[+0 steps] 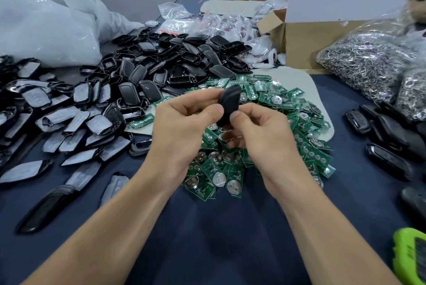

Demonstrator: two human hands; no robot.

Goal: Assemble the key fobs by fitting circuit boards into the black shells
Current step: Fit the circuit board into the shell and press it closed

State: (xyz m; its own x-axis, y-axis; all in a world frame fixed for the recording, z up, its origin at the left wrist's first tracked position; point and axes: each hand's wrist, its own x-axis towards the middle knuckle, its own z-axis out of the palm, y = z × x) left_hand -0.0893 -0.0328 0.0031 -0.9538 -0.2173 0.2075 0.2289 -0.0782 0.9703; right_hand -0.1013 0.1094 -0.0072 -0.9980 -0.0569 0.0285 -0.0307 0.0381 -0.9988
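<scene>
A black key fob shell (229, 102) is held upright above the table between both hands. My left hand (179, 123) pinches its left side with thumb and fingers. My right hand (260, 134) grips its lower right edge with the thumb on the front. Under the hands lies a heap of green circuit boards (276, 109) with round coin cells. A pile of empty black shells (175, 63) sits behind it. What is inside the held shell is hidden.
Film-covered shell halves (76, 121) spread over the left of the dark blue table (207, 238). Finished black fobs (387, 137) lie at the right. Bags of metal rings (368, 63), a cardboard box (306, 40), white plastic bags (46, 28) and a green device (410, 259) stand around.
</scene>
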